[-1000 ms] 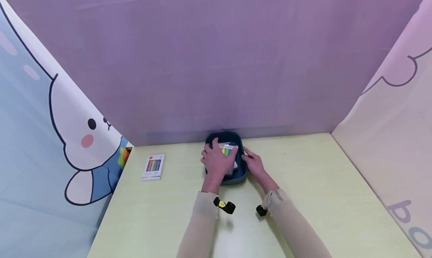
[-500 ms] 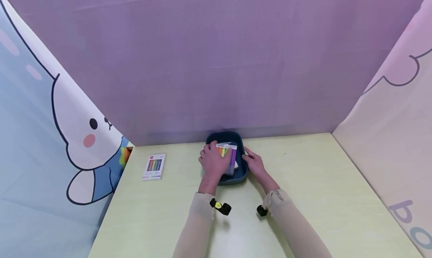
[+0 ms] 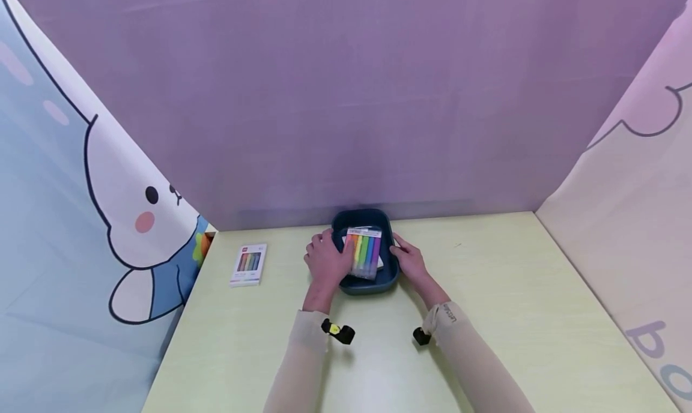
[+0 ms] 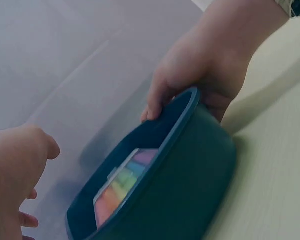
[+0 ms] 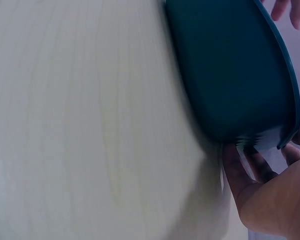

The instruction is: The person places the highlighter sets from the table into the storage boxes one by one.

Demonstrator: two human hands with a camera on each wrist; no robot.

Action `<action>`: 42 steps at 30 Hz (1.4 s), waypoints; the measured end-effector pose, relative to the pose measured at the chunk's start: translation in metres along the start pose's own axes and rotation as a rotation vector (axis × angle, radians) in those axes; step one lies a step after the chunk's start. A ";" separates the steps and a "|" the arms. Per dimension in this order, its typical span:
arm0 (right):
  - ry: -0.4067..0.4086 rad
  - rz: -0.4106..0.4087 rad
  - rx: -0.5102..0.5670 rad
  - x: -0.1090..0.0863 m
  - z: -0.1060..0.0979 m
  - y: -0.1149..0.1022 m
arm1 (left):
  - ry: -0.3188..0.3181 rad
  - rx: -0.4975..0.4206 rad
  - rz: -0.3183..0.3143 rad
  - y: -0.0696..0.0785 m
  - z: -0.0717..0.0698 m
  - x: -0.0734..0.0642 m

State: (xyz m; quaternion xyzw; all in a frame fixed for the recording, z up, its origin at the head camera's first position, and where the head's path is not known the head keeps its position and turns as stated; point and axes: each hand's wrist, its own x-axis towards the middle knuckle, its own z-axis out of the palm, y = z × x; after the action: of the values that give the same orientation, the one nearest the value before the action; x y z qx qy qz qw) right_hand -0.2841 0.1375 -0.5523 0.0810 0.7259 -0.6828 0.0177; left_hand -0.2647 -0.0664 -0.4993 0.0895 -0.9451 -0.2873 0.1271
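Observation:
A dark teal plastic bin [image 3: 369,288] stands at the back of the table. My right hand [image 3: 412,263] grips its right side, with the thumb at the rim and the other fingers along the outer wall in the right wrist view. Inside the bin lies a clear pack of rainbow-coloured markers [image 3: 364,254], partly covering a flat white item [image 3: 381,263]. At the bin's left side is my left hand [image 3: 328,260], fingers loosely bent and holding nothing. The left wrist view shows a gap between this hand [image 4: 15,175] and the bin's wall.
A white box with coloured pencils pictured on it [image 3: 248,265] lies on the pale table [image 3: 259,341], left of the bin. A purple cloth wall [image 3: 346,113] rises right behind the bin, and printed cloth panels stand at both sides.
My left hand has let go of the marker pack and drawn left to the bin's edge, uncovering the pack. My right hand keeps its grip on the bin.

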 end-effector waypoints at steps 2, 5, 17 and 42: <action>-0.008 0.009 0.009 0.000 0.000 0.000 | 0.002 0.003 -0.003 -0.005 0.000 0.001; -0.014 0.014 0.009 0.000 -0.001 0.000 | 0.002 0.009 -0.005 -0.012 -0.001 0.002; -0.008 -0.011 -0.001 0.004 -0.005 0.000 | -0.013 0.038 -0.013 -0.047 -0.015 0.010; -0.017 -0.006 -0.005 0.004 -0.003 0.004 | 0.016 0.164 -0.045 -0.154 -0.052 0.020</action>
State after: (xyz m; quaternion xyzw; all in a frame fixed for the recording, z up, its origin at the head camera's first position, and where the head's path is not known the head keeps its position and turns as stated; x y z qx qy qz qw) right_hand -0.2869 0.1406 -0.5563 0.0729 0.7278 -0.6816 0.0222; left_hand -0.2534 -0.2245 -0.5407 0.1232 -0.9622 -0.2111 0.1203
